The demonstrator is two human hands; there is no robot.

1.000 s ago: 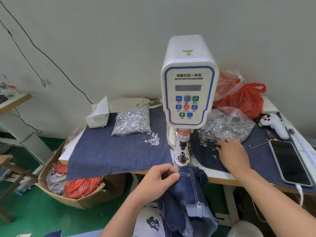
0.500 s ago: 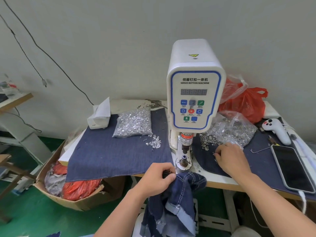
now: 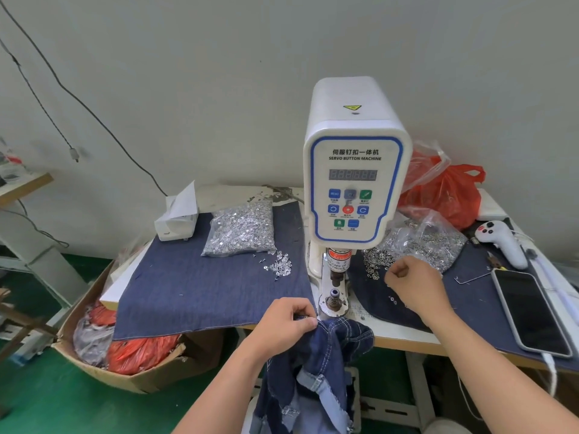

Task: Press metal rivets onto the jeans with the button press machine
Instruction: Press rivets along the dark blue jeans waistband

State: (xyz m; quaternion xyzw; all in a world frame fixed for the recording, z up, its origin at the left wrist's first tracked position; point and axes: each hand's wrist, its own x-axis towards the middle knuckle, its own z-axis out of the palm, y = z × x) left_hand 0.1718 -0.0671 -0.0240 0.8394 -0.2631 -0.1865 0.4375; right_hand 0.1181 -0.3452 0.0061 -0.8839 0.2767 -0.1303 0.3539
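The white servo button machine stands at the table's middle, its lower die post bare. Dark blue jeans hang over the table's front edge just below the die. My left hand grips their top edge, thumb and fingers pinching the denim. My right hand hovers right of the machine with its fingers curled over a scatter of ring-shaped metal pieces; what it holds, if anything, is hidden. A clear bag of rivets and a small loose pile of rivets lie on the left.
Blue denim cloth covers the table. An open bag of metal pieces, a red plastic bag, a white handheld controller and a phone lie on the right. A white box sits back left. A cardboard box stands on the floor.
My left hand has raised the jeans' top edge closer to the die post. My right hand has lifted off the metal pieces and its fingers have curled in.
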